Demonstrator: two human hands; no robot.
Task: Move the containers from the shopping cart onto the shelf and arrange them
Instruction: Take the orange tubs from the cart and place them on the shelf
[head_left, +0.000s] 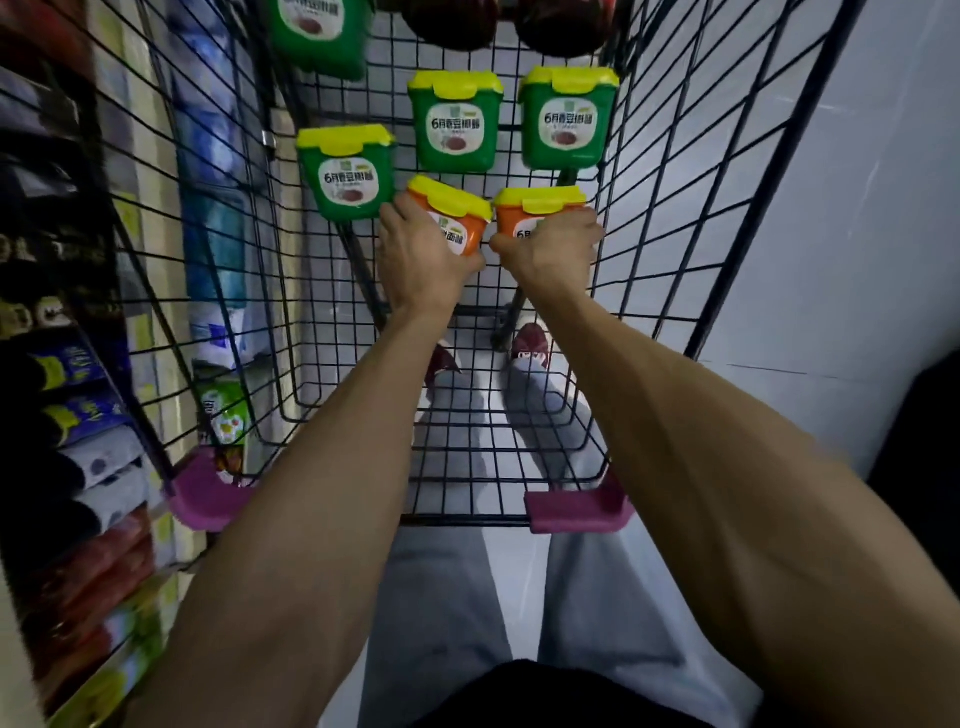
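Stocked shelves (62, 415) run along the left side of a black wire shopping cart (675, 208). Down in its basket, the left hand (421, 260) curls round the first orange tub (460, 221), which has a yellow lid. The right hand (550, 249) grips the second orange tub (535, 214) just beside it. Four green tubs (454, 124) lie farther along the cart floor.

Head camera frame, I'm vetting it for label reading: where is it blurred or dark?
Head view: the top green container is motion-smeared, the left shelf is dim and soft, the middle green container has a sharp, evenly lit label.
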